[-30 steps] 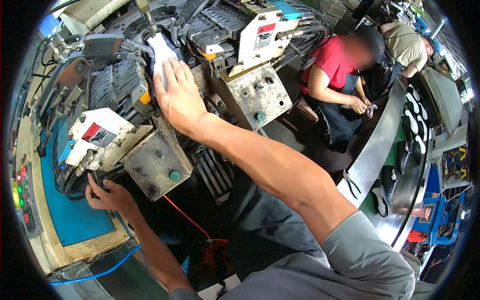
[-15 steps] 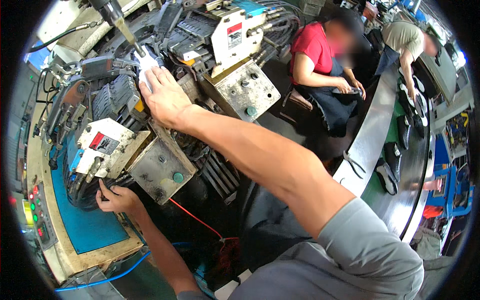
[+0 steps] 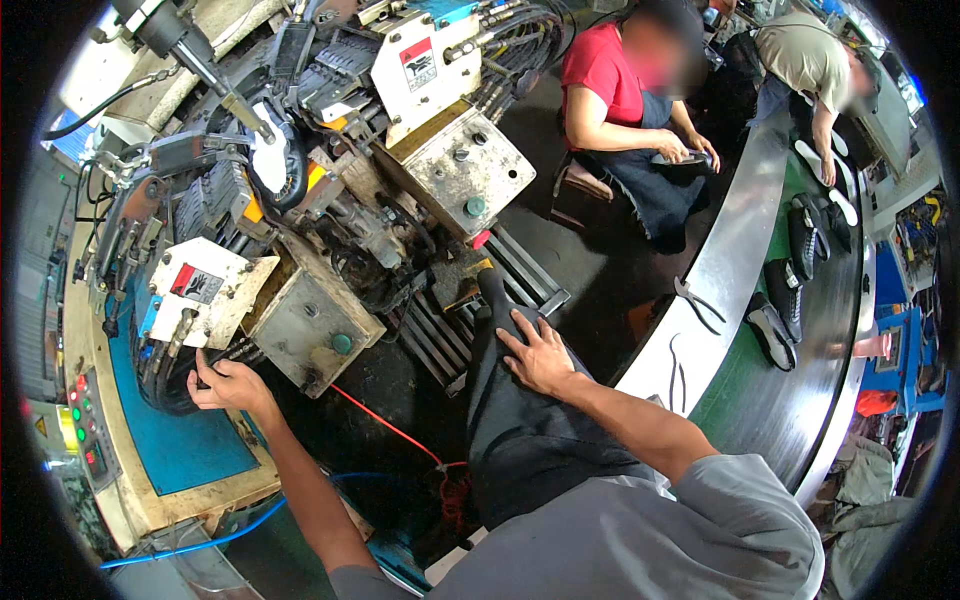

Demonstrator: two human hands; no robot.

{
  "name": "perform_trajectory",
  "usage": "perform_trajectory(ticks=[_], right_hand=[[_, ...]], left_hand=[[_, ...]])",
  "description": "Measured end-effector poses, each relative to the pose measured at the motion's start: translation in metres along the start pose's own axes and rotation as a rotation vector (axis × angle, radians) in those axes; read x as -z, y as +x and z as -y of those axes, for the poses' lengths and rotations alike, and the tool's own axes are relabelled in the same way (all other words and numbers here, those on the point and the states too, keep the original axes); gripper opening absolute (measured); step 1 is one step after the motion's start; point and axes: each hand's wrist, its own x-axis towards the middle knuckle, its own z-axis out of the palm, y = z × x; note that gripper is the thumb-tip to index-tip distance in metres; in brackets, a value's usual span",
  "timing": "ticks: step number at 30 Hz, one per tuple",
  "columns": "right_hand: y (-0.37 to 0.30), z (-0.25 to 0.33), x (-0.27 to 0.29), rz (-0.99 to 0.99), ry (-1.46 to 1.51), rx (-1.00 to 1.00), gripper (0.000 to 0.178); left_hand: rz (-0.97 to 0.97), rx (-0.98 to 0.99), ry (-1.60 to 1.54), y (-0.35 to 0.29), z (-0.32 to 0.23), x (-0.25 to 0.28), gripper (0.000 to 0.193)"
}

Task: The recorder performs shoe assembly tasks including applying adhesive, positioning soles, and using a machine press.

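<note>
In the machine at upper left lies a dark shoe with a white sole (image 3: 268, 160), sole up, under a metal press rod (image 3: 243, 112). My left hand (image 3: 232, 387) is below the machine's left white plate (image 3: 205, 290), beside black hoses. Its index finger points up at the plate's lower edge; the thumb is apart and no held object shows. Whether the fingertip touches anything is unclear. My right hand (image 3: 543, 356) lies with fingers spread on my dark-trousered leg (image 3: 530, 450), holding nothing.
Two metal boxes with green buttons, a left one (image 3: 315, 335) and a right one (image 3: 462, 170), front the machine. At right, pliers (image 3: 697, 305) lie on the metal ledge beside a conveyor (image 3: 730, 430) carrying several dark shoes (image 3: 785, 300). Two co-workers (image 3: 610, 95) work beyond.
My right hand has left the white-soled shoe and come back to rest on my leg, uncovering the shoe under the rod. My left hand stays near the plate. The view has shifted slightly.
</note>
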Motion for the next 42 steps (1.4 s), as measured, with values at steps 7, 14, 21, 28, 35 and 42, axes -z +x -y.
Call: perform_trajectory(ticks=[7, 14, 21, 28, 35, 42], right_hand=[[0.02, 0.008, -0.001, -0.031, -0.032, -0.011, 0.064], [0.031, 0.012, -0.005, 0.013, -0.053, -0.023, 0.064], [0.033, 0.019, -0.002, 0.038, -0.06, -0.014, 0.064], [0.03, 0.016, -0.002, 0.011, -0.04, -0.029, 0.063], [0.03, 0.01, -0.005, 0.003, -0.06, -0.047, 0.063], [0.028, 0.008, -0.005, -0.009, -0.048, -0.054, 0.063]], left_hand=[[0.031, 0.0, 0.012, 0.0, 0.003, 0.001, 0.034], [-0.017, -0.015, 0.025, 0.0, 0.001, -0.002, 0.032], [-0.027, -0.016, 0.027, 0.0, 0.002, -0.001, 0.029], [-0.009, 0.008, 0.041, -0.001, 0.004, -0.001, 0.026], [-0.004, 0.011, 0.039, -0.001, 0.001, 0.001, 0.023], [-0.002, -0.009, 0.026, 0.0, 0.002, 0.001, 0.023]])
